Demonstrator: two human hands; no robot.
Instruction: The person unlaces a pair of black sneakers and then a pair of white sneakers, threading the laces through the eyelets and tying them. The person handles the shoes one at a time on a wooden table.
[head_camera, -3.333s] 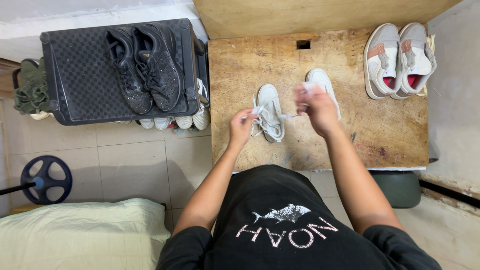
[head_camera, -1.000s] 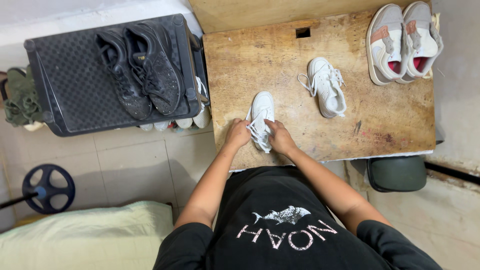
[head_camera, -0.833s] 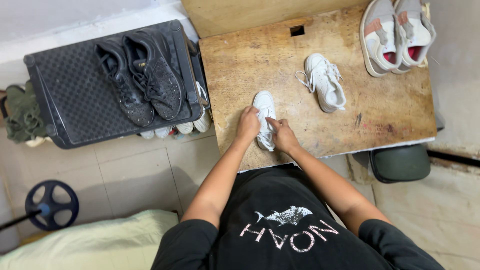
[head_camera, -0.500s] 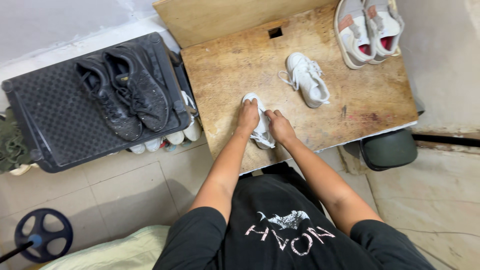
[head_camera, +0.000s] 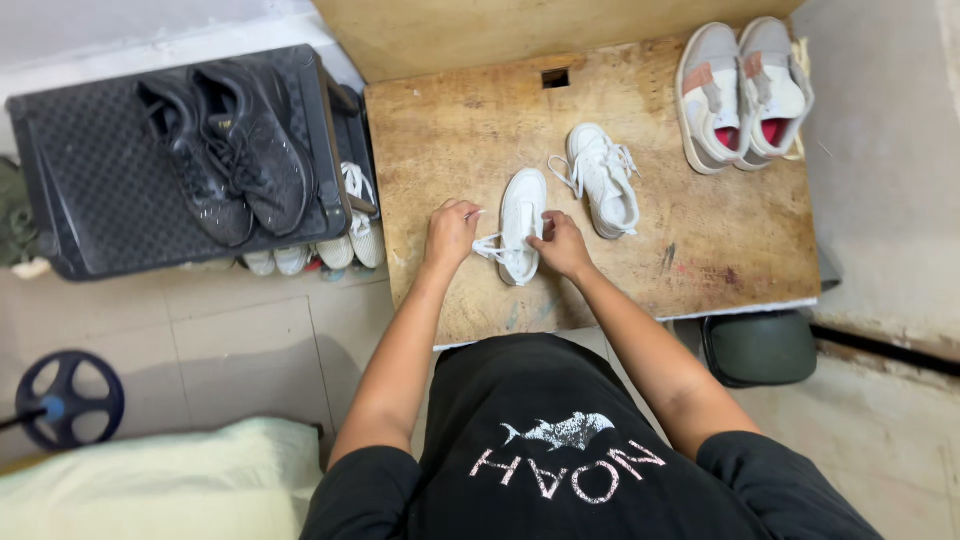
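Since half a second ago, both hands have drawn apart off the top of the small white shoe (head_camera: 520, 222) and now sit at its two sides, a lace end pulled out leftward. Left hand (head_camera: 450, 232), just left of centre frame, is curled with fingers pinched on the white lace (head_camera: 487, 246); the wrist angles in from the lower left. Right hand (head_camera: 562, 246) is closed against the shoe's right side, fingertips on the lacing; whether it grips a lace cannot be told. The shoe lies toe-up at centre frame on the wooden board (head_camera: 700, 240), near its lower edge. Bare wood stays open left of the left hand up to the board's left edge, and wider to the right. A second white shoe (head_camera: 603, 178) lies just upper right, apart. A grey and white pair (head_camera: 742, 88) fills the upper right corner. Black shoes (head_camera: 225, 150) rest on a black rack (head_camera: 90, 200) at upper left.
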